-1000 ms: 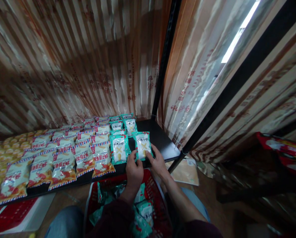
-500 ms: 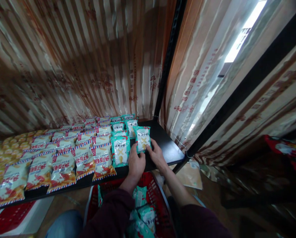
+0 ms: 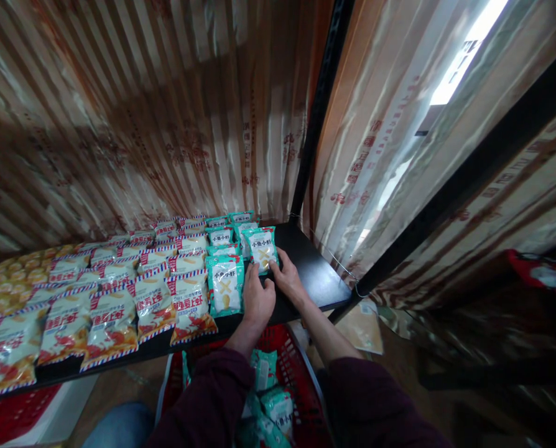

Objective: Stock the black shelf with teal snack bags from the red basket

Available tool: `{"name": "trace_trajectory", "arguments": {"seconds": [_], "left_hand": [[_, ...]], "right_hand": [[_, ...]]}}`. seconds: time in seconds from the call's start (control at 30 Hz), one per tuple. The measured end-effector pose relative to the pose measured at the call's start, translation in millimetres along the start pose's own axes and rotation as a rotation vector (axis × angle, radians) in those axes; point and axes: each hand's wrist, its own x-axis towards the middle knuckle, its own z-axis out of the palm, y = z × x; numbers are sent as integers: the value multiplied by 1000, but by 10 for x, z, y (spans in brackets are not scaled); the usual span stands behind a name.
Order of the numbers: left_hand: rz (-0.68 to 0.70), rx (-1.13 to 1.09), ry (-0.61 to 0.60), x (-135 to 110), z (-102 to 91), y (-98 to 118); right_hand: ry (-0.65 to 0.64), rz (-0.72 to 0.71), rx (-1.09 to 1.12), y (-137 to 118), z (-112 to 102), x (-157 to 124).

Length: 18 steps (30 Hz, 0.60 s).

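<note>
Between my two hands is a small green-and-white snack bag [image 3: 262, 246], its printed front toward me, in front of other green bags at the shelf's right part. My left hand [image 3: 258, 297] has its fingertips on the bag's lower left edge. Fingers of my right hand [image 3: 287, 279] press its lower right side. Just left of it, a matching green snack bag [image 3: 226, 286] stands at the front of the black shelf [image 3: 322, 274]. Behind are more green snack bags [image 3: 221, 237] in rows.
Rows of white-and-orange snack bags [image 3: 112, 320] fill the shelf to the left, with yellow packs [image 3: 14, 274] beyond. Below my arms stands a red basket [image 3: 301, 367] holding several green bags. A black upright post [image 3: 308, 149] rises at the back corner, before striped curtains [image 3: 189, 112].
Both hands have pushed the green snack bag slightly back and left, closer to the green bags behind it. The view has shifted a little.
</note>
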Motion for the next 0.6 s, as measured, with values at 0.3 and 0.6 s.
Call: {"name": "trace_trajectory", "arguments": {"seconds": [0.3,0.6], "left_hand": [[-32,97,22,40,38,11],[-44,110,-21,42,85,34]], "right_hand": [[-79,29,11,-43,94,35],[-115,79,-21,-1,124,56]]}}
